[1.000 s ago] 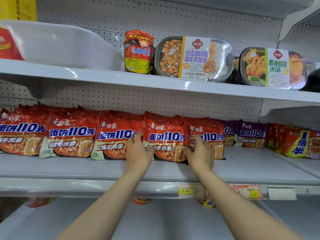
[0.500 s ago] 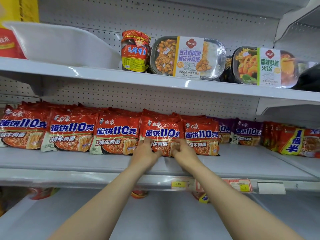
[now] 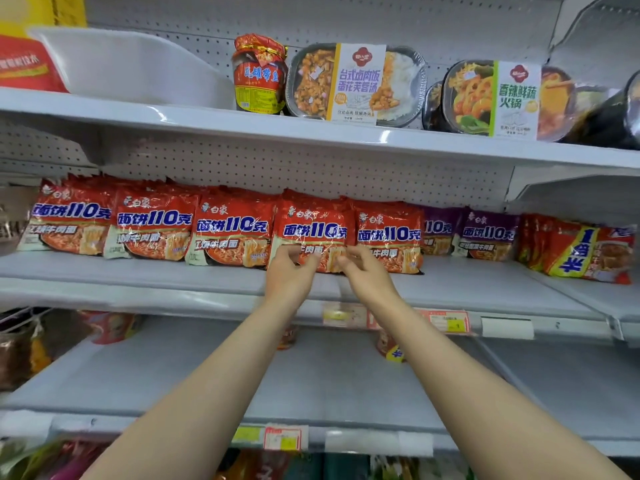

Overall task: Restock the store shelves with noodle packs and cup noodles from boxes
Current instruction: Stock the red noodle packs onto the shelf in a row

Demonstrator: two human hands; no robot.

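While the red noodle pack (image 3: 313, 233) stands in its row on the middle shelf (image 3: 138, 271), the left hand (image 3: 289, 271) and right hand (image 3: 367, 273) pinch its lower edge. It looks light, crinkly and slippery; holding both bottom corners seems safest.

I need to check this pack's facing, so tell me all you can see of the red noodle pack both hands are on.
The red crinkly-plastic noodle pack stands fourth from the left in the middle shelf's front row, upright, face forward, with blue-and-white lettering and a noodle photo. It looks sealed and glossy. The left hand and right hand hold its lower edge with curled fingers. Neighbouring red packs press against both sides; its base rests on the grey metal shelf.
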